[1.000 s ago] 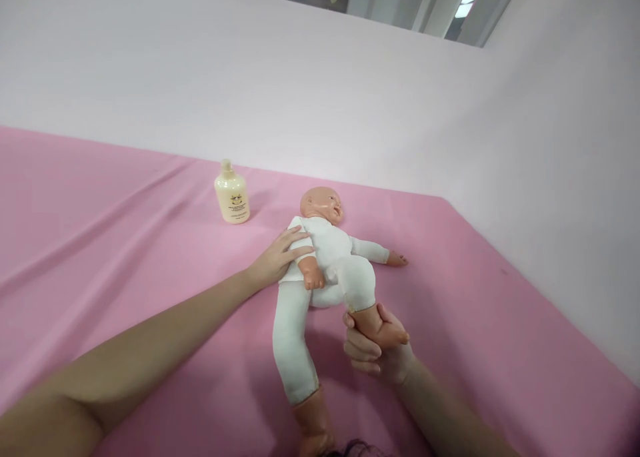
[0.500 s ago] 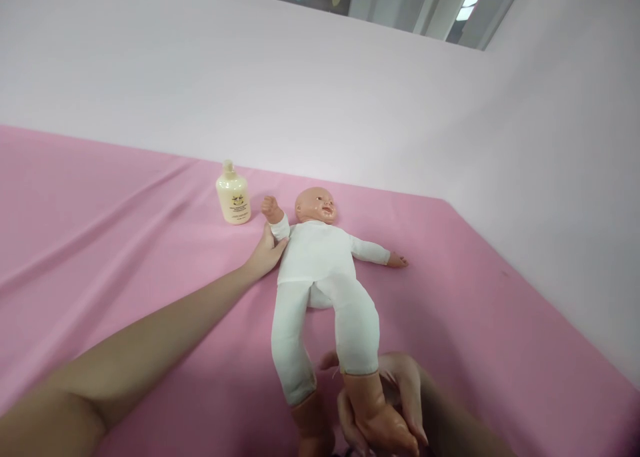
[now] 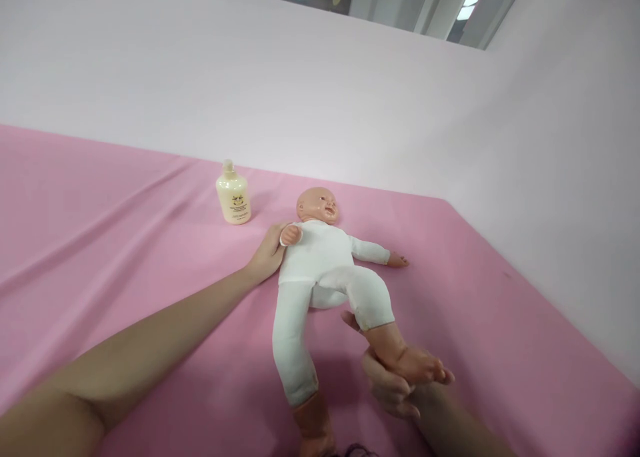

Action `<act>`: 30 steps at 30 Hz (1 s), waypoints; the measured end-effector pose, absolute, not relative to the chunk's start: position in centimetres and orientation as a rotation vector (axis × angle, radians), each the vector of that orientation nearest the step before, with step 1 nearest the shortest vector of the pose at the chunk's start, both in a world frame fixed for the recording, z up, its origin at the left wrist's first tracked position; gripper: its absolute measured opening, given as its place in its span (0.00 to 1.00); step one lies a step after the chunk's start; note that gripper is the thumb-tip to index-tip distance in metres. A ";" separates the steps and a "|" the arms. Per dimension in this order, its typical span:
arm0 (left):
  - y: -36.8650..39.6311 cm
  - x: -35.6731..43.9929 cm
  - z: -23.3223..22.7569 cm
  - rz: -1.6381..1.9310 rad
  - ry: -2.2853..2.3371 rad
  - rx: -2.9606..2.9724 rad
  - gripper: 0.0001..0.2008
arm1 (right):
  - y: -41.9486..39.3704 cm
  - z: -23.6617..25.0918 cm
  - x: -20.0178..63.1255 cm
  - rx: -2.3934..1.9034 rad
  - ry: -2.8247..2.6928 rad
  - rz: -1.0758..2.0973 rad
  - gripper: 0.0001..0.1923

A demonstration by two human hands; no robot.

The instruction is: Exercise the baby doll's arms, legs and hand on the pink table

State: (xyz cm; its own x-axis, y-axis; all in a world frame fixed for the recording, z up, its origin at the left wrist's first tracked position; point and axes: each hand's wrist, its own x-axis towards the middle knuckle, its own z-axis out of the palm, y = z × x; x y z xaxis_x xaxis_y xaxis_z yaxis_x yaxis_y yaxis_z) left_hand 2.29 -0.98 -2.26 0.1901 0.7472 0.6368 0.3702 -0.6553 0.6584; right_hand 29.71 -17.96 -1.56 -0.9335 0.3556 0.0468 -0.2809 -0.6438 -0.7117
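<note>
Pink-clothed desk [image 3: 125,197] bears the doll [image 3: 320,257]; left hand [image 3: 267,253] fingers clasp its arm, right hand [image 3: 393,387] fingers grip its raised foot, lotion bottle [image 3: 233,193] untouched.

The doll [image 3: 320,257] wears plain white, its head and feet peach-tan. A cream-yellow bottle [image 3: 233,196] stands on plain pink cloth [image 3: 125,230]; the wall [image 3: 300,90] behind is pale pinkish-white.

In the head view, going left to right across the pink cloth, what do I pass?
Cream bottle → left hand at the doll's shoulder → doll's head → right hand holding the doll's foot.
</note>
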 end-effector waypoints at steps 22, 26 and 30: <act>-1.3 2.2 -2.1 1.348 0.992 2.517 0.26 | -17.0 1.6 27.6 -0.481 -0.317 2.029 0.26; -1.3 2.1 -2.1 1.316 0.995 2.527 0.27 | -17.1 1.6 27.4 -0.528 -0.403 2.016 0.27; -1.2 2.0 -2.1 1.308 0.972 2.549 0.26 | -17.1 1.8 27.3 -0.528 -0.469 2.016 0.27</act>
